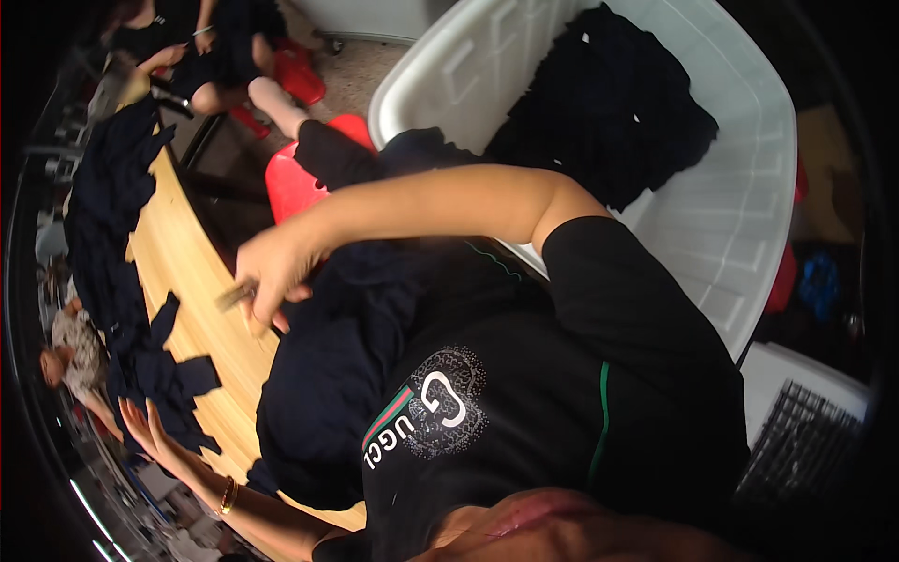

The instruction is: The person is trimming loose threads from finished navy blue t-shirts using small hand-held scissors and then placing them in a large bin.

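Note:
My right hand (276,272) is closed around a short, blurred, metal-coloured tool that looks like thread snips (236,295). It hangs over the edge of the pale wooden table (201,272), just above the dark navy cloth (328,365) bunched across my lap. My left hand (154,433), with a gold bracelet on the wrist, is raised with its fingers spread and nothing in them. Right beside it lie navy garment pieces (159,356), strung along the far side of the table. Motion blur hides the tool's exact shape.
A large white plastic tub (763,178) beside my right arm holds a heap of navy garments (609,103). Near it stands a red stool (290,183). Another person (201,56) sits past the table's end, and one more (80,351) is across it. A black crate (796,436) is behind me.

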A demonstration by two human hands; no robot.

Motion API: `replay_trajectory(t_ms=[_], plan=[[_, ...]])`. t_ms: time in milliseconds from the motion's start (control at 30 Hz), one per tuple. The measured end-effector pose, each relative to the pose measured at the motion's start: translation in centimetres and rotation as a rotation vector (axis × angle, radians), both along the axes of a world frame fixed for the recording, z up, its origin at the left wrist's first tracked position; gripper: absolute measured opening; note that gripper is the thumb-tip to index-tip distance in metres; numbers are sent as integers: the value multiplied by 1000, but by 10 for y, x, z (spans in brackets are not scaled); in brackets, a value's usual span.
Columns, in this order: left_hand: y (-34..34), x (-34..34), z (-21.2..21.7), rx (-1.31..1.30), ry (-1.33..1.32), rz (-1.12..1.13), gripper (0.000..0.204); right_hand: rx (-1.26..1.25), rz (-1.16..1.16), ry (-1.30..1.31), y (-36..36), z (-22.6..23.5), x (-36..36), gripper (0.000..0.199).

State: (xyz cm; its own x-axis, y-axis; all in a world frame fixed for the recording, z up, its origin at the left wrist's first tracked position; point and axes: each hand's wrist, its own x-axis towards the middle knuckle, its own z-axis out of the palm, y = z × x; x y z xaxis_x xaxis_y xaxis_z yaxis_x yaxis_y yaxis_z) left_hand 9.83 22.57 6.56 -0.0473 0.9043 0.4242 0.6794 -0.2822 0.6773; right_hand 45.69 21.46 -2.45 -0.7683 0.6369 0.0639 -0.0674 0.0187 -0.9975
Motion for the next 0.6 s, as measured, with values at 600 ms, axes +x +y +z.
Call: replay_trajectory(t_ms=[600], plan=[[54,433,-142,-235,505,-1051,74,-770,-1930,504,-202,-283,350,28]])
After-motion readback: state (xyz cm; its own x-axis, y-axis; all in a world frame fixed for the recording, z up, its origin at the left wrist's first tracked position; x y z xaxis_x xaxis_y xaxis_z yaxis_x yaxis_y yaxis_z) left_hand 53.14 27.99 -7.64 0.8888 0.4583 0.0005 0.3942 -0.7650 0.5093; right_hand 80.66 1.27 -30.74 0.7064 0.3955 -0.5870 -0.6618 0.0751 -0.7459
